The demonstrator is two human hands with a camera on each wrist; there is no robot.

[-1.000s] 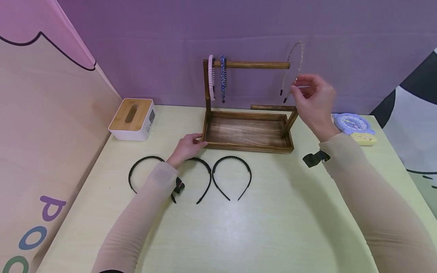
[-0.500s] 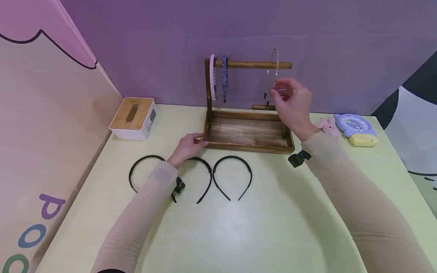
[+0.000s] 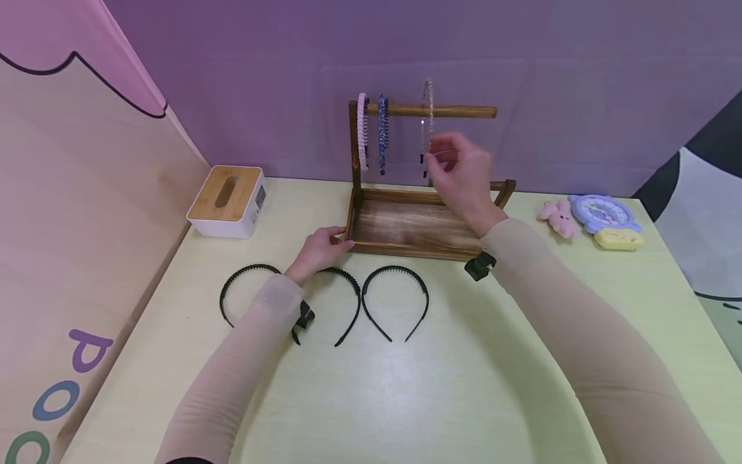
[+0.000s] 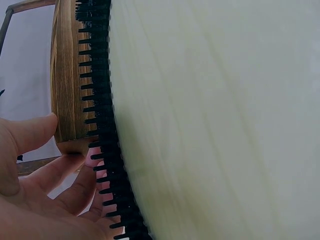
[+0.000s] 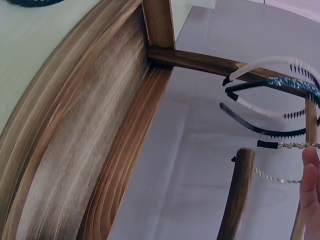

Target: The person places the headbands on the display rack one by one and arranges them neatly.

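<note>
My right hand (image 3: 462, 177) pinches a thin, sparkly headband (image 3: 431, 106) by its lower side. The headband's arch passes over the upper bar of a brown wooden rack (image 3: 406, 222), with its dark tips hanging below. Left of it on the same bar hang a pale pink headband (image 3: 362, 132) and a blue glittery headband (image 3: 383, 132). My left hand (image 3: 317, 252) grips the front left corner of the rack's tray; in the left wrist view the thumb (image 4: 35, 134) lies on one side of the wood and the fingers on the other.
Black toothed headbands lie on the table in front of the rack, one (image 3: 427, 299) at the right and others partly under my left forearm. A tissue box (image 3: 223, 225) stands at left. A pink plush toy (image 3: 559, 219) and a blue clock-like item (image 3: 603, 212) lie at right.
My right hand has moved left with the sparkly headband, from beyond the upper bar's right end to partway along it, so the headband now straddles the bar. The left hand stays put.
</note>
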